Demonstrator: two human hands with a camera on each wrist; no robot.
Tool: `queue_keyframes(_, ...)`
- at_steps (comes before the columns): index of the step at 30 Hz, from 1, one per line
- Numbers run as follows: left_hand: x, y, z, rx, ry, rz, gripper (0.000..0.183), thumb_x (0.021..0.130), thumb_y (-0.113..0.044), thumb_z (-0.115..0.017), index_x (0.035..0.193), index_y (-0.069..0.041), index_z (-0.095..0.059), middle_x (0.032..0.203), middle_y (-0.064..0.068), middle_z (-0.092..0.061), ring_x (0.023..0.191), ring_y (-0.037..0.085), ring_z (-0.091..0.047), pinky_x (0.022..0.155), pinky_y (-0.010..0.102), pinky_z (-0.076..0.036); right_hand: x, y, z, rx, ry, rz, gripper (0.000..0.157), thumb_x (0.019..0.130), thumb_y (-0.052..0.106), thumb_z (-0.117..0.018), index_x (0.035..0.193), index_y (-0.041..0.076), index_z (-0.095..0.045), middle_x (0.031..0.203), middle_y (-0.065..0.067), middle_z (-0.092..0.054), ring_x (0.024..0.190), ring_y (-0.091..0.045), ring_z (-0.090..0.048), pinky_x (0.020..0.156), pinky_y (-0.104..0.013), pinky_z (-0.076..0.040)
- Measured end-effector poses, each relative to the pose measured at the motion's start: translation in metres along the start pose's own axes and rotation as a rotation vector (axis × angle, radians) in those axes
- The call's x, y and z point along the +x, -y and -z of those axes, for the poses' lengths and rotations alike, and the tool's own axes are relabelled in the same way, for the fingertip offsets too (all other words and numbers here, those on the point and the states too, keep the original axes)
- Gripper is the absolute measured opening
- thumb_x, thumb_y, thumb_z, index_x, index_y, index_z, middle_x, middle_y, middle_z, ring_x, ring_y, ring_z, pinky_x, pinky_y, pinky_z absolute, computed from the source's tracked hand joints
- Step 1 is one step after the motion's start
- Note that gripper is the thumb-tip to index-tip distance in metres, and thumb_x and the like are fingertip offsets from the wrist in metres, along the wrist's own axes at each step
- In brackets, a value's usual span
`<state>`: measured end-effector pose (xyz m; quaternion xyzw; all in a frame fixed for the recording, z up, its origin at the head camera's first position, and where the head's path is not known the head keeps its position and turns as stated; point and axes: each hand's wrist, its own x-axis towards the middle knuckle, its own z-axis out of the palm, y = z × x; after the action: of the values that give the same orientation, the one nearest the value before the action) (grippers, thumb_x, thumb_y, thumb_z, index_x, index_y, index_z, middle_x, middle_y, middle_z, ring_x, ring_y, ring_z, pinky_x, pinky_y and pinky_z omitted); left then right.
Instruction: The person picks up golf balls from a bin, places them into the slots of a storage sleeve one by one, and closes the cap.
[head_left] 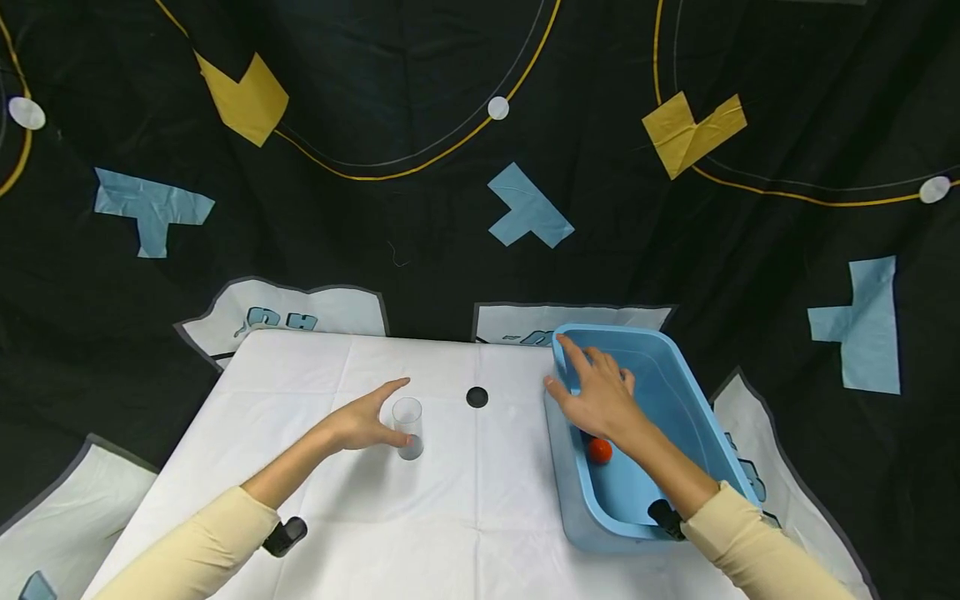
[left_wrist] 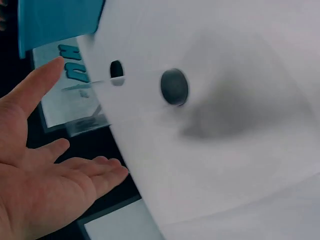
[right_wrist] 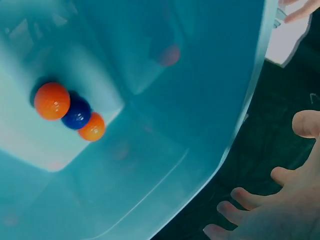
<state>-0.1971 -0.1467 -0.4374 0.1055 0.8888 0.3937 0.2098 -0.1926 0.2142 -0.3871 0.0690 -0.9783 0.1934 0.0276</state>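
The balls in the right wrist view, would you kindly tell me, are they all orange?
No, a blue ball sits between two orange balls in the tub.

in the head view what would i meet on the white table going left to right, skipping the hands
Clear cylinder, black circle, blue tub.

Lab-like staged space: black cloth backdrop [head_left: 337, 229] beyond the right hand [head_left: 600, 400], white-covered table [head_left: 420, 533] below the left hand [head_left: 360, 423].

On the table [head_left: 442, 508] — left of the tub [head_left: 686, 400], balls [right_wrist: 76, 112] inside it — stands a cylinder [head_left: 408, 416].
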Motion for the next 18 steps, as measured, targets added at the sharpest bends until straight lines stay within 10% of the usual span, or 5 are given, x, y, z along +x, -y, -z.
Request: queue_keyframes(18,0.018,0.032,-0.031,-0.088,-0.218,0.017,0.08,0.069,-0.018,-0.092,0.14,-0.008,-0.057,0.131,0.022,-0.065,0.123,0.04,-0.062,0.097,0.051,-0.054,0.01,0.031,-0.005,0.285,0.086,-0.016,0.072,0.082,0.017,-0.082,0.147,0.015,-0.051,0.14,-0.022,-0.058,0.125,-0.043,-0.056,0.087,-0.057,-0.056)
